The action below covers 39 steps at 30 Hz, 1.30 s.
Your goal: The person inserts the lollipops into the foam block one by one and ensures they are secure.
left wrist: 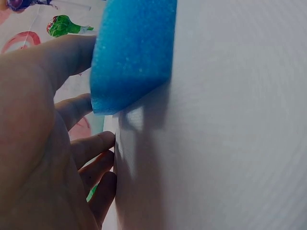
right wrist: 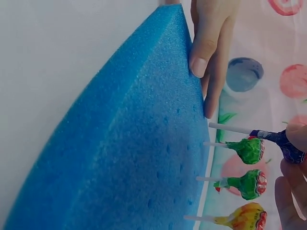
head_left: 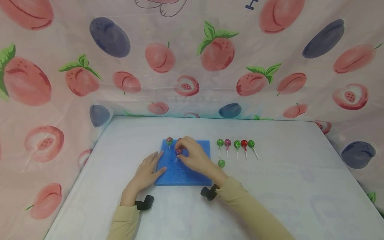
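Observation:
A blue foam block (head_left: 168, 178) with rows of small holes lies on the table. My left hand (head_left: 147, 171) rests at its left side, fingers fairly straight, thumb against the foam. Over the block, my right hand (head_left: 195, 156) pinches a dark purple lollipop (right wrist: 290, 149) by its wrapped head. Its white stick points down at the foam; whether the tip touches is unclear. Along the far side stand a green lollipop (right wrist: 250, 150), another green lollipop (right wrist: 252, 184) and a yellow lollipop (right wrist: 249, 218), sticks in the foam. In the head view my right hand partly covers them.
Right of the block lies a row of loose lollipops, among them a pink one (head_left: 227, 142) and a red one (head_left: 244, 143). A single green lollipop (head_left: 221, 163) is nearer the block's right edge. Fruit-patterned cloth (head_left: 186, 60) hangs behind the white table (head_left: 288, 200).

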Motion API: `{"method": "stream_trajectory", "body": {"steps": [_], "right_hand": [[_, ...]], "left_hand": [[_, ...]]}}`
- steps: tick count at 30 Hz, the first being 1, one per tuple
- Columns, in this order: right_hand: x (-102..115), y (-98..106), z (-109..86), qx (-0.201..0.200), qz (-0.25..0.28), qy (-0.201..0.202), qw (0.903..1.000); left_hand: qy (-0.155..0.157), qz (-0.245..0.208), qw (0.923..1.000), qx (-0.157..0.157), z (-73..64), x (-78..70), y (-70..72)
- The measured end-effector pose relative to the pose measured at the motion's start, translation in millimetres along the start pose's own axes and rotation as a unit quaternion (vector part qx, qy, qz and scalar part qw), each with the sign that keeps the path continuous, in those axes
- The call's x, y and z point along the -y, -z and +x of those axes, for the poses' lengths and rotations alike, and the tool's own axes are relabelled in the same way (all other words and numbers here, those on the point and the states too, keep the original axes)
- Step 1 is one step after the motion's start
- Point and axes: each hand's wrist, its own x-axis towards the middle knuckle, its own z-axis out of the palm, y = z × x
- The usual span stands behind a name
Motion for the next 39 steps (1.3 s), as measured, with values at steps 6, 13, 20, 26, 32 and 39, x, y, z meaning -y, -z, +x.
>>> {"method": "stream_trajectory", "body": {"steps": [6,13,20,26,32,39], "right_hand": [[-2.4,-7.1,5.2,0.000,-0.006,0.012,0.9999],[-3.5,-11.6,9.7,0.010,-0.002,0.009,0.9999],[-5.3,-15.6,10.9,0.001,-0.011,0.018,0.9998],[-6.7,-20.3,11.3,0.006,-0.027,0.021,0.9994],[-4.3,-22.8,10.6,0.020,-0.045,0.017,0.9986],[-5.0,-26.0,9.8,0.012,-0.068,0.023,0.9974]], "left_hand": [[-0.001,-0.001,1.0000,-0.001,0.4,1.0,-0.5],[0.002,0.000,1.0000,0.001,0.1,2.1,-1.6],[0.001,0.002,1.0000,0.002,0.4,2.2,-2.8],[-0.001,0.001,1.0000,0.000,0.6,2.8,-4.3],[-0.002,0.001,1.0000,-0.001,0.0,2.9,-3.9],[-0.003,0.003,1.0000,-0.003,0.1,3.1,-3.9]]}}
